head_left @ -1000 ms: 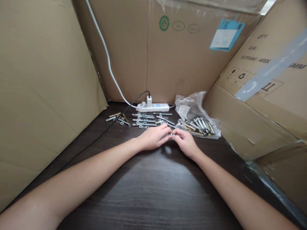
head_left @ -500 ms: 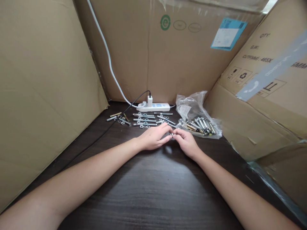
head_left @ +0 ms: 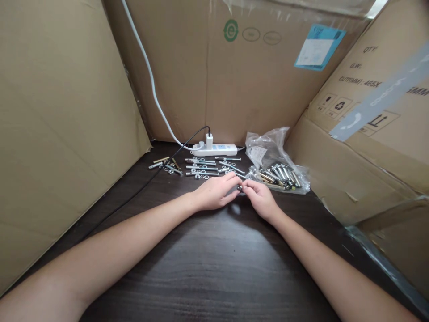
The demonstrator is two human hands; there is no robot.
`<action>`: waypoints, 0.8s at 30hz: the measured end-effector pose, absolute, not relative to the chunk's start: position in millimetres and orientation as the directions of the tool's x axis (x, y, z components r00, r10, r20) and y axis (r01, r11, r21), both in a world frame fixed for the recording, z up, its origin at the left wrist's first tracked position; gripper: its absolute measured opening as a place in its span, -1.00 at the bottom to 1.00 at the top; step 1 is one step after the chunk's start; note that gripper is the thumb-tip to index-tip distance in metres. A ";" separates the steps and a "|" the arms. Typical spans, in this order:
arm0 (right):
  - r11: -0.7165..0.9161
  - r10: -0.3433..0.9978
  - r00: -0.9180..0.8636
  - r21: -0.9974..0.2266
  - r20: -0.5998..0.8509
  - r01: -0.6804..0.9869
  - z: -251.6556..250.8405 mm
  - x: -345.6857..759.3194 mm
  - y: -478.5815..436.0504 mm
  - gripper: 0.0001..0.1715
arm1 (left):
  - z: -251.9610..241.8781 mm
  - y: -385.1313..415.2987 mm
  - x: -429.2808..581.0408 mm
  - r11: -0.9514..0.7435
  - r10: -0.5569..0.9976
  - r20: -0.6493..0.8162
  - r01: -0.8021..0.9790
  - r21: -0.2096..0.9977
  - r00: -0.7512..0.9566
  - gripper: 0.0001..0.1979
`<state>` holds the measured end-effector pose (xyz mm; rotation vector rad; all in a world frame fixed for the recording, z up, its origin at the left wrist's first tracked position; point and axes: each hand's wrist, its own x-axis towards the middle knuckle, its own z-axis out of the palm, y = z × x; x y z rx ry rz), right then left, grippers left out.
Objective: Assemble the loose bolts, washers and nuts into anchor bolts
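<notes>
My left hand (head_left: 214, 193) and my right hand (head_left: 259, 197) meet fingertip to fingertip over the dark wooden table (head_left: 208, 268). Both pinch one small silver metal piece (head_left: 240, 188), most of it hidden by the fingers; it looks like a bolt with a nut. Just beyond my left hand lie loose bolts, nuts and washers (head_left: 201, 168) in rows. Right of them a clear plastic bag (head_left: 275, 163) holds more anchor bolts (head_left: 279, 174).
A white power strip (head_left: 214, 150) with a plugged charger lies at the back; its white cable climbs the rear cardboard box (head_left: 228, 71) and a black cable (head_left: 134, 197) runs left across the table. Large cardboard boxes stand left (head_left: 60, 125) and right (head_left: 365, 134).
Both hands stay together in the same spot; the fingertips shift slightly on the small piece. The view has moved a little.
</notes>
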<state>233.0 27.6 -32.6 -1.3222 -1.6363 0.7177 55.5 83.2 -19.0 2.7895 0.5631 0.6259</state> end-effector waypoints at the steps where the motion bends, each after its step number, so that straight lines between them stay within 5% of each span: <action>1: 0.262 0.961 -0.034 -0.859 0.275 0.439 -32.2 232.6 27.5 -0.78 | -19.1 83.0 55.4 -0.902 0.410 0.366 0.312 0.298 0.835 -0.83; 24: 0.241 0.967 -0.020 -0.876 0.256 0.419 -30.8 231.1 27.1 -0.80 | -19.7 83.0 54.4 -0.899 0.408 0.368 0.299 0.320 0.835 -0.82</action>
